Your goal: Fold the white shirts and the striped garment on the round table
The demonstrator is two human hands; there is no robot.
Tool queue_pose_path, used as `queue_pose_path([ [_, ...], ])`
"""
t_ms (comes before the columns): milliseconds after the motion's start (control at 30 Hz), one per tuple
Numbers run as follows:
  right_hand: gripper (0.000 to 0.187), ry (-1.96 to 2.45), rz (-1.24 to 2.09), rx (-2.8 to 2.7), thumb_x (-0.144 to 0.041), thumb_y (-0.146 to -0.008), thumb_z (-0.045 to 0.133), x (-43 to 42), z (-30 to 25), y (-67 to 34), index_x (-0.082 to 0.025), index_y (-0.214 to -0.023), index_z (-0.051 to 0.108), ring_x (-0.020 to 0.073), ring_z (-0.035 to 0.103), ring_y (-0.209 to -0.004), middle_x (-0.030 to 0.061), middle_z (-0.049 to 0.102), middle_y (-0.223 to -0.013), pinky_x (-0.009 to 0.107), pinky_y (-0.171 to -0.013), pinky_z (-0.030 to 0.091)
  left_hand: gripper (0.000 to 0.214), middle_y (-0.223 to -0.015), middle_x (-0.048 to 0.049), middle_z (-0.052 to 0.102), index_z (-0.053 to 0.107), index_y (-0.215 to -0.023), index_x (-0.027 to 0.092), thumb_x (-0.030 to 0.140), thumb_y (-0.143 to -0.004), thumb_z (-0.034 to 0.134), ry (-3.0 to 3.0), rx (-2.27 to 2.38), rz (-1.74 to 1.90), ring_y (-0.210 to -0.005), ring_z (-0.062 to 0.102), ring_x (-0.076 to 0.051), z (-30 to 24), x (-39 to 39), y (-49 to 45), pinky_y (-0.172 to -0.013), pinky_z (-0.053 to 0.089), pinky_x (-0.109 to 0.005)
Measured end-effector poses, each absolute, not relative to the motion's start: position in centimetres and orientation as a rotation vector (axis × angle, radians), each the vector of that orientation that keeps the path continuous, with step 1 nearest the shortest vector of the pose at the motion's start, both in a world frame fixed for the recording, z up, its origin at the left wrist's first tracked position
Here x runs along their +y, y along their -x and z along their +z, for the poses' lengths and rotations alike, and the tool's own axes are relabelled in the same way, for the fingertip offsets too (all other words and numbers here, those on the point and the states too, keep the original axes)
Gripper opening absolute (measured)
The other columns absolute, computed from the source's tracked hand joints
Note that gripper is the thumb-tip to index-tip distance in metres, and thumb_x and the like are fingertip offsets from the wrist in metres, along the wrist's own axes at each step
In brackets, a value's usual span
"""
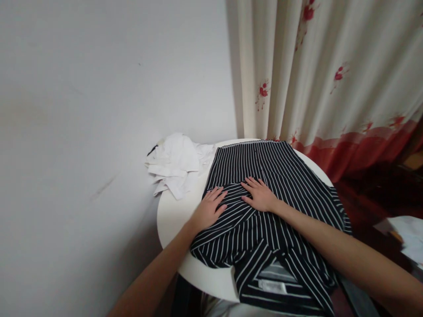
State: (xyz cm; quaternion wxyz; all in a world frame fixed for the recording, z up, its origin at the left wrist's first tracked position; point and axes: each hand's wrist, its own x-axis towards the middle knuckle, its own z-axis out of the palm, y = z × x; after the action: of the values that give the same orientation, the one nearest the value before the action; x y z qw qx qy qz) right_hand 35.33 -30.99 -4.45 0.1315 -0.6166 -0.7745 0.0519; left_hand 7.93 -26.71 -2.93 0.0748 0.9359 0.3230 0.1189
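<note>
A black garment with thin white stripes [280, 176] lies spread over a round white table [172, 215]. Its near end hangs off the table's front edge, where a white label [272, 286] shows. My left hand [210, 208] lies flat on the garment's left side, fingers stretched out. My right hand [260, 193] rests palm down near the garment's middle, fingers spread. Neither hand holds anything. The two hands are a short gap apart.
A crumpled white cloth [178, 163] sits at the table's far left against the pale wall [99, 110]. A cream curtain with red flowers [330, 75] hangs behind the table. Dark red floor and some white items [408, 237] lie at the right.
</note>
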Motion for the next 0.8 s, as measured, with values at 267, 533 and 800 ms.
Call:
queue_pose_path([
  [267, 0.076, 1.781, 0.168, -2.242, -0.065, -0.098, 0.029, -31.2, -4.2, -35.2, -0.017, -0.156, 0.037, 0.0282, 0.017, -0.153, 0.0113, 0.026, -0.164, 0.051, -0.124, 0.01, 0.059, -0.168, -0.0044, 0.017, 0.022, -0.159, 0.035, 0.041, -0.104, 0.042, -2.88, 0.907, 0.21, -0.154, 0.017, -0.028, -2.9, -30.3, -5.8, -0.122, 0.023, -0.057],
  [533, 0.073, 1.749, 0.133, -2.217, -0.065, -0.097, 0.031, -30.7, -5.3, -35.5, -0.021, -0.155, 0.04, 0.0308, 0.021, -0.152, 0.0097, 0.03, -0.163, 0.056, -0.123, 0.014, 0.058, -0.164, -0.0033, 0.03, 0.028, -0.158, 0.032, 0.035, -0.102, 0.046, -2.788, 1.076, 0.347, -0.152, 0.024, -0.024, -3.7, -32.8, -1.6, -0.124, 0.024, -0.049],
  [800, 0.075, 1.756, 0.122, -2.222, -0.066, -0.097, 0.03, -30.8, -5.2, -35.5, -0.019, -0.154, 0.041, 0.0311, 0.023, -0.151, 0.0118, 0.032, -0.162, 0.056, -0.122, 0.016, 0.035, -0.135, -0.0073, 0.062, 0.06, -0.13, 0.023, 0.035, -0.1, 0.046, -2.051, 1.348, 1.074, -0.128, 0.057, -0.022, -3.5, -33.6, 0.0, -0.112, 0.046, -0.042],
])
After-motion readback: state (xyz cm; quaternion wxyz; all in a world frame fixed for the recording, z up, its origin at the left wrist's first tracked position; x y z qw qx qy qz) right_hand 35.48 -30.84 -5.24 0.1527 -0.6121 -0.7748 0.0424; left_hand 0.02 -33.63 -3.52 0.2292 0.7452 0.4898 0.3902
